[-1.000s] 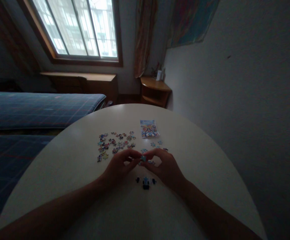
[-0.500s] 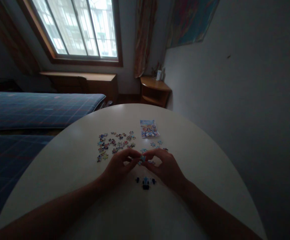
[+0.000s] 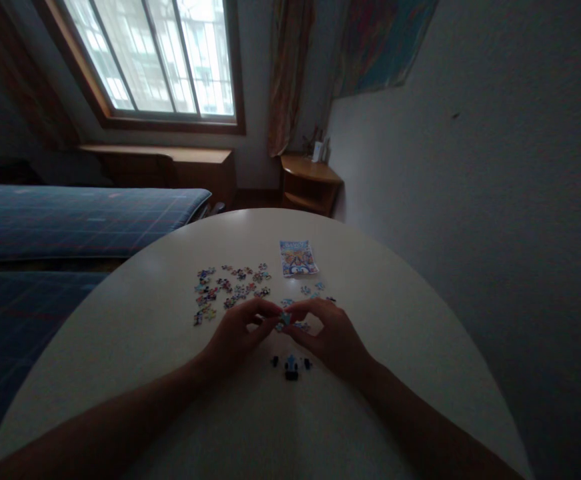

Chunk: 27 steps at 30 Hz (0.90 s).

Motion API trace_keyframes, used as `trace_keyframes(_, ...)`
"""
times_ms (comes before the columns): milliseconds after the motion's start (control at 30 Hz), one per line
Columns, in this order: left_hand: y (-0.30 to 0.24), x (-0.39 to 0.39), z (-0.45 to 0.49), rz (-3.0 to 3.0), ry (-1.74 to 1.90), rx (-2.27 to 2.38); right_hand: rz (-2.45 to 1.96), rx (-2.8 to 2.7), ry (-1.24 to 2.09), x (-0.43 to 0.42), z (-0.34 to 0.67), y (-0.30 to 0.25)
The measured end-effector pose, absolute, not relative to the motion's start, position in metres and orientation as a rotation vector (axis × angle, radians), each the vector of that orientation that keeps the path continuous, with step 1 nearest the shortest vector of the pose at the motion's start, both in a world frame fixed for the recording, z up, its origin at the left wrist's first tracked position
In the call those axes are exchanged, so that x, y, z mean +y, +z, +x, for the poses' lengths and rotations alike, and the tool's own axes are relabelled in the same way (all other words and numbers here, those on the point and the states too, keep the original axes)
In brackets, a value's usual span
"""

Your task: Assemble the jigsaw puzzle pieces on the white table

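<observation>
Both my hands meet over the middle of the white round table [image 3: 400, 400]. Between their fingertips is a small light-blue puzzle piece [image 3: 285, 319]. My left hand [image 3: 243, 330] pinches it from the left, and my right hand [image 3: 327, 330] from the right. Under and just beyond the fingers lie more pale blue pieces [image 3: 301, 326], partly hidden. Closer to me, between my wrists, sits a small group of dark and blue pieces [image 3: 291, 365]. Many colourful loose pieces [image 3: 240, 291] are spread out left of my hands.
A printed picture sheet [image 3: 298, 259] lies flat beyond my hands. A few blue pieces [image 3: 305, 290] rest between it and my right hand. A plaid-covered bed [image 3: 85, 220] stands left of the table, a wooden corner shelf [image 3: 313, 169] behind it, and a wall [image 3: 450, 200] to the right.
My hands stay almost in place. The piece between my fingertips has turned slightly, and a red spot beside it no longer shows.
</observation>
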<state>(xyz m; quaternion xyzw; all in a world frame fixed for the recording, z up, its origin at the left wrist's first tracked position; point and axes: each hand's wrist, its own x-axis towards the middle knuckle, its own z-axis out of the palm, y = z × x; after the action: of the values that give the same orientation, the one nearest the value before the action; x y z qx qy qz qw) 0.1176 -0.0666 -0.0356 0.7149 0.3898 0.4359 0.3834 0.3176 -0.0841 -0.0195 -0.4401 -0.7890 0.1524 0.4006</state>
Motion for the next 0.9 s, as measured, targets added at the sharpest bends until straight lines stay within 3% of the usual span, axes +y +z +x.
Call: trace_keyframes(900, -0.0346, -0.0663, 0.1167, 1.883, 1.141, 1.014, -1.159, -1.993, 0.423, -0.083, 0.3189, -0.0215)
